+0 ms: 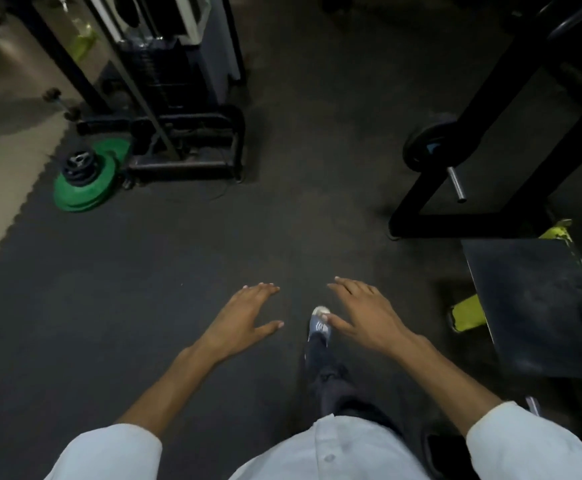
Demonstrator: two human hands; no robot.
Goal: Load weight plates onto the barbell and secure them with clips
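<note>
Head view.

**Student:** Where do the task's things lie, largest first?

**Instructor:** On the dark rubber floor point(213, 237), a black rack frame point(490, 109) stands at right. Behind its upright a small black plate point(421, 147) sits on what appears to be the barbell, whose chrome sleeve point(455, 184) juts out bare toward the viewer. Well apart, at far left beside the cable machine point(178, 98), lies the loose stack. It has wide green plates point(81, 199) underneath and smaller black plates point(76, 166) on top. No clips can be made out.

**Student:** How should the plates handle?

**Instructor:** By judgement, they are rigid, dense and heavy. The green ones look rubber-coated, so they should grip rather than slip. All lie flat, so an edge would need tipping up before fingers can pass beneath. The rim, taken at opposite sides with both hands, is the likely hold. The top black plate shows pale marks near its hub, too small to read as handholds. The sleeve is smooth metal, so a plate should slide on if its bore is kept square to it.

**Student:** And the hands?

**Instructor:** The left hand point(244, 313) and right hand point(365, 313) are held out ahead of the body, palms down. Their fingers are straight and spread, grasping nothing. They hang apart from each other over the floor, the right one above a grey shoe point(319, 327). Both are far from the stack and the sleeve.
</note>
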